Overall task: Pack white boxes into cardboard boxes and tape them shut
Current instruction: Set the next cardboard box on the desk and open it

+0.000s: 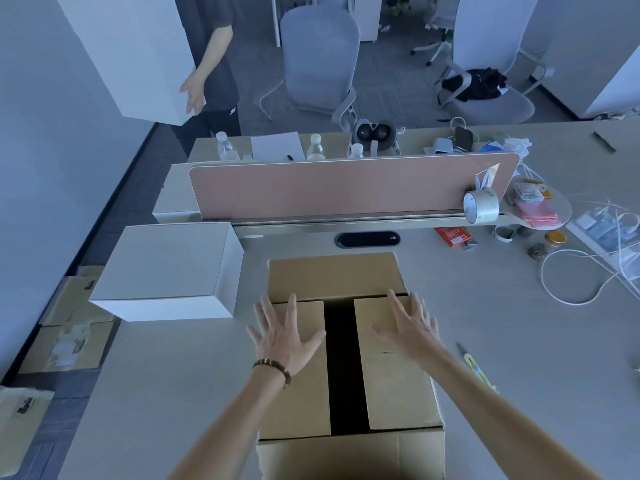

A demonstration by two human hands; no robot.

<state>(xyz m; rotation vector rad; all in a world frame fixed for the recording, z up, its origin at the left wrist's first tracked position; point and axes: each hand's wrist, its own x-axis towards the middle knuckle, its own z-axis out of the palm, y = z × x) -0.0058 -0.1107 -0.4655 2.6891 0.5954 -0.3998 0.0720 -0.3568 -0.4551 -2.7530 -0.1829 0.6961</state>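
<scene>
Cardboard box (349, 375) sits on the worktop (166, 393) directly in front, two side flaps folded down with a dark gap between them. Left hand (284, 336) flat, fingers spread, on the left flap; right hand (407, 327) spread flat on the right flap. White box (166, 268) on the worktop's left edge, just beside the cardboard box. Tape roll (480, 206) against the pink divider (346, 185).

white box (166, 271) left of cardboard box (349, 362)

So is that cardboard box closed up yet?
Not quite. The cardboard box has a dark gap between its two top flaps, with left hand and right hand flat on them.
</scene>
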